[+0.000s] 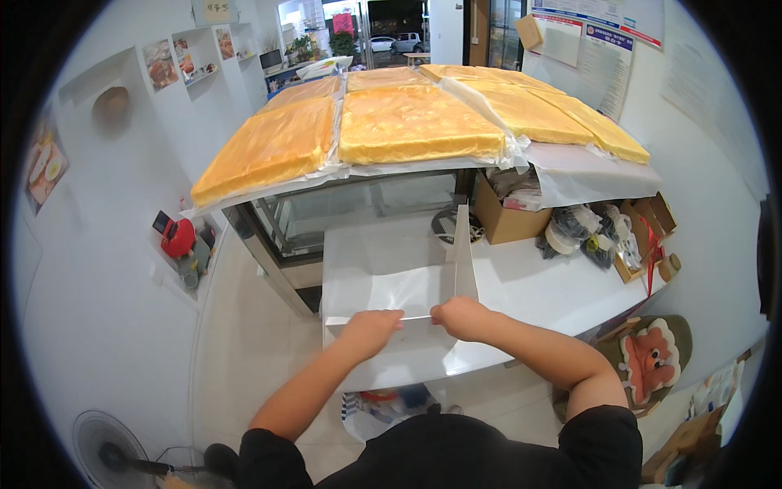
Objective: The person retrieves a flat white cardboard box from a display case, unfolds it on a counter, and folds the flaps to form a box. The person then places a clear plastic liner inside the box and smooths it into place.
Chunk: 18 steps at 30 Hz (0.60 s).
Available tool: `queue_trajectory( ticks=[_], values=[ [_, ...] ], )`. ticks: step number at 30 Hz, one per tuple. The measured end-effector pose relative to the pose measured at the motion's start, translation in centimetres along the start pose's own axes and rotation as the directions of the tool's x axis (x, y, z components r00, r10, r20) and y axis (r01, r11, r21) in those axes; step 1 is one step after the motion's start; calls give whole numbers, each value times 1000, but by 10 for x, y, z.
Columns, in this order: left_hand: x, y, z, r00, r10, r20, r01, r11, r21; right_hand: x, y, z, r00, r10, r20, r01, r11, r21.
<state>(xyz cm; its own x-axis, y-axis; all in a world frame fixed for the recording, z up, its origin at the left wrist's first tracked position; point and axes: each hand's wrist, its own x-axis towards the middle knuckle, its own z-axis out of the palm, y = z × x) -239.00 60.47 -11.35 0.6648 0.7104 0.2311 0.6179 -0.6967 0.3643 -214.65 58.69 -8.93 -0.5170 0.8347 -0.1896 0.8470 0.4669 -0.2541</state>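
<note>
Both of my hands grip the near top edge of a white, thin-walled box (pixel 436 338) on the white counter (pixel 521 281). My left hand (pixel 372 334) is closed over the edge toward its left part. A short way to the right, my right hand (pixel 463 317) is closed on the same edge near the corner. A tall white side panel (pixel 464 253) rises beside the right hand and runs away from me. Whether the wall and panel are one piece, I cannot tell.
Large yellow cake slabs (pixel 415 122) lie on paper atop the glass case (pixel 383 200) beyond. A cardboard box (pixel 509 212) and bagged items (pixel 574 228) stand at right. A cushioned chair (pixel 652 359) is at lower right, a fan (pixel 106 448) at lower left.
</note>
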Motion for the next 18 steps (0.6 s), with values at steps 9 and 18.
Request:
queue_trajectory(
  ticks=[9,18],
  values=[
    [1,-2,-8,986,21,166,-28,999,37,-11,-23,-10,1000,1,3,-1,980,-201],
    [-21,-16,-33,934,-132,332,84,985,154,-22,-17,-31,985,-44,164,123,848,-515]
  ],
)
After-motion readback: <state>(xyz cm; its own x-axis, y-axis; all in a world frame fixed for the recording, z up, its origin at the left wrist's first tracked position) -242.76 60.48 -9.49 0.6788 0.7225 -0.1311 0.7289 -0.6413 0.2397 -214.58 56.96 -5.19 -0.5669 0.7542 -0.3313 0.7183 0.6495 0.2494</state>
